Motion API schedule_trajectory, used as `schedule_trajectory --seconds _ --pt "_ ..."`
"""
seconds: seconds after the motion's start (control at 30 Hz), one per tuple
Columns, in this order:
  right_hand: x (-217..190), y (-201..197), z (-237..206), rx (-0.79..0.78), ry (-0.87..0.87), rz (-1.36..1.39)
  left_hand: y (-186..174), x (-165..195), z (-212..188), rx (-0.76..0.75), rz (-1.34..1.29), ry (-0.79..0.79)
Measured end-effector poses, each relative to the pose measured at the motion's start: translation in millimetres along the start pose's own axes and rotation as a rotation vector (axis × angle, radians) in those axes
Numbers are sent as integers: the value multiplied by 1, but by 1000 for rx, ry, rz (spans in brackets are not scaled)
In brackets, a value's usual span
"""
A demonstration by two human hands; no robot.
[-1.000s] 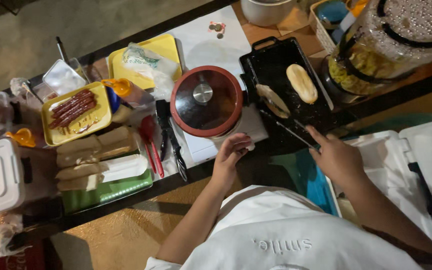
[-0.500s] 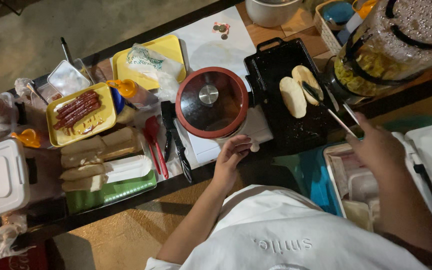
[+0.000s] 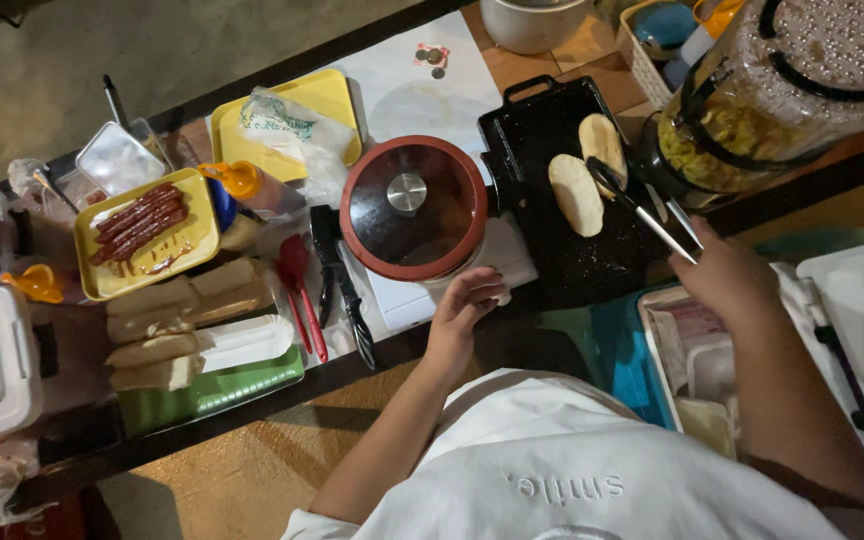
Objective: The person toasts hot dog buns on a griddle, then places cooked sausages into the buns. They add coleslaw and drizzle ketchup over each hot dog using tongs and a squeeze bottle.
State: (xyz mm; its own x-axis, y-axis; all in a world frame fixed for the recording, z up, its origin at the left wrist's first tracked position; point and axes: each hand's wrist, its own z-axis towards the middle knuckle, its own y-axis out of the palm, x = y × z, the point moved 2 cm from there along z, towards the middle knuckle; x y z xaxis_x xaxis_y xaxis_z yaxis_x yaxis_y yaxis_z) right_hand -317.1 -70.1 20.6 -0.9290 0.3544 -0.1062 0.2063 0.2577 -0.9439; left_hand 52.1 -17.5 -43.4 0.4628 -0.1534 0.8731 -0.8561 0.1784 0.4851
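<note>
My right hand (image 3: 727, 275) grips metal tongs (image 3: 642, 210), whose tips reach the right-hand one of two pale bread rolls (image 3: 602, 140). The other roll (image 3: 575, 193) lies beside it on a black griddle pan (image 3: 542, 115). My left hand (image 3: 462, 305) rests with curled fingers on the table edge. It touches a white board just below a pot with a red-rimmed glass lid (image 3: 412, 205) and holds nothing.
A yellow tray (image 3: 197, 240) of sausages (image 3: 142, 215), paper-wrapped rolls (image 3: 187, 320), a red spatula (image 3: 297, 290) and black tongs (image 3: 337, 275) lie left of the pot. A big glass jar (image 3: 782, 100) stands at the far right. White boxes (image 3: 862, 320) sit under my right arm.
The tongs carried a roll from the griddle's left side over to the other roll, and both now lie side by side. My left hand stayed at the table edge.
</note>
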Motion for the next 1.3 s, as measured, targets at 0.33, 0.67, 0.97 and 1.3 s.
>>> schedule_trajectory --seconds 0.33,0.67,0.97,1.3 --pt "-8 -8 -18 63 -23 123 -5 7 -4 -23 -44 -13" --pt "-35 15 -82 60 -113 -91 -35 13 -19 -98 -60 -27" --pt "-94 41 -148 117 -76 -61 -78 37 -58 -176 -91 -39" --pt "-164 135 -166 285 -64 -170 -183 84 -134 -188 -58 -119"
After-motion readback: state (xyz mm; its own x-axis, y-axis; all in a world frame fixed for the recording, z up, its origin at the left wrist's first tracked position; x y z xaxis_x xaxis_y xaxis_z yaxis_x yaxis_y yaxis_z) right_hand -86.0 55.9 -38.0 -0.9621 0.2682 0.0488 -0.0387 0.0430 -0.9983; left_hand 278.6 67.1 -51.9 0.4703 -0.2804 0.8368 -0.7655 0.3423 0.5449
